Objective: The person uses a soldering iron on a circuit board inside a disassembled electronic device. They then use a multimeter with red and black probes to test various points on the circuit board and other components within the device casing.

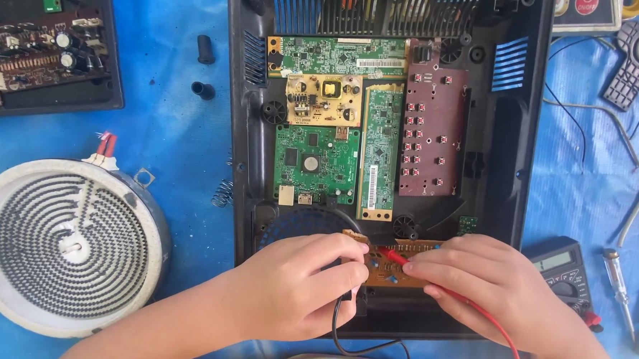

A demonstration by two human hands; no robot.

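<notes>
The person's left hand (297, 286) is curled closed around a black test probe, of which only the black lead (342, 330) shows below the fist. The right hand (487, 287) pinches a red test probe (394, 257) between thumb and fingertips, its tip resting on a small brown circuit board (387, 265). This board lies at the near edge of an open black appliance housing (522, 138), below several green boards. A digital multimeter (563, 273) sits just right of the housing; a round coiled heating element (65, 244) lies well apart, left.
</notes>
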